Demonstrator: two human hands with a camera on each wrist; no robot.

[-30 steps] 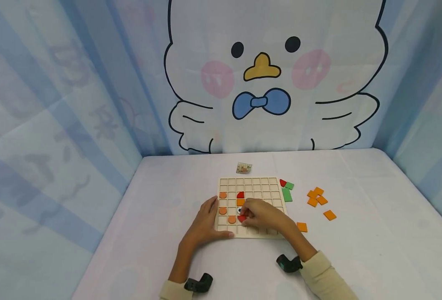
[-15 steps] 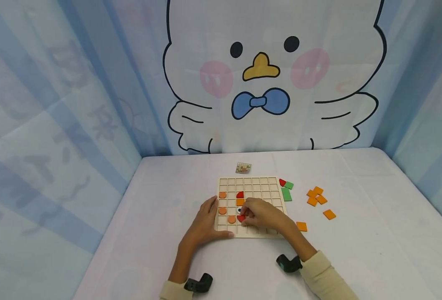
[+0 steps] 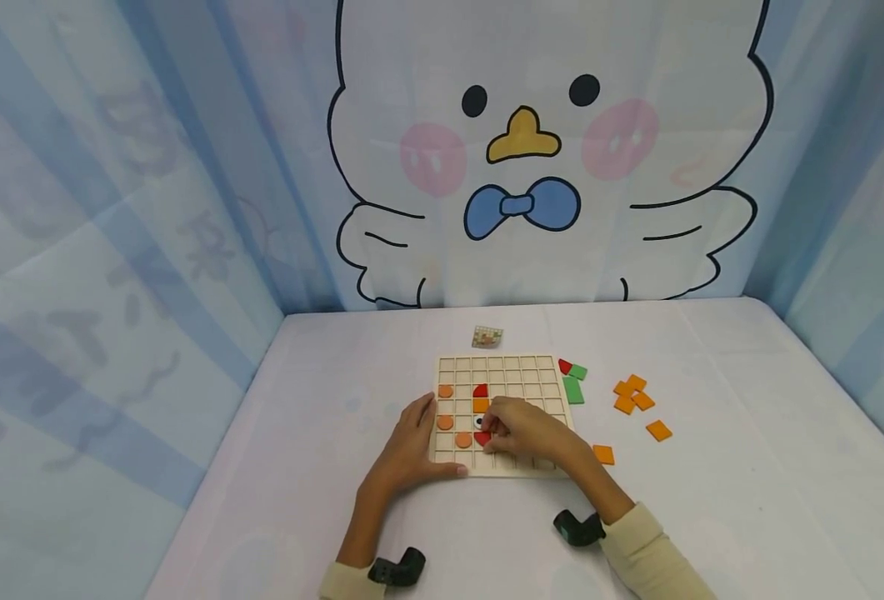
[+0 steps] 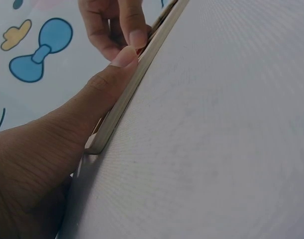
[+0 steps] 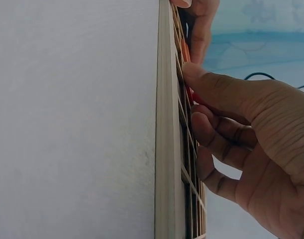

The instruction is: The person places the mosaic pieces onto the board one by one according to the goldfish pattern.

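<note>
A pale wooden grid board (image 3: 524,375) lies on the table. My left hand (image 3: 406,446) rests at its near left corner, thumb on the near rim and fairly straight fingers along the left side. Over the board's lower middle, my right hand (image 3: 527,429) pinches a red rounded tile (image 3: 482,438) between thumb and fingers, low against the grid. Beside those fingertips sits a white eye tile (image 3: 478,422), partly covered. Above it are an orange square tile (image 3: 481,405) and another red rounded tile (image 3: 481,390). Several orange round tiles (image 3: 463,440) occupy cells on the left.
Right of the board lie green tiles (image 3: 573,390), a loose red tile (image 3: 565,366) and several orange squares (image 3: 625,404). One more orange square (image 3: 603,454) is near my right forearm. A small patterned card (image 3: 487,337) lies beyond the far rim. Curtains (image 3: 322,150) enclose the table.
</note>
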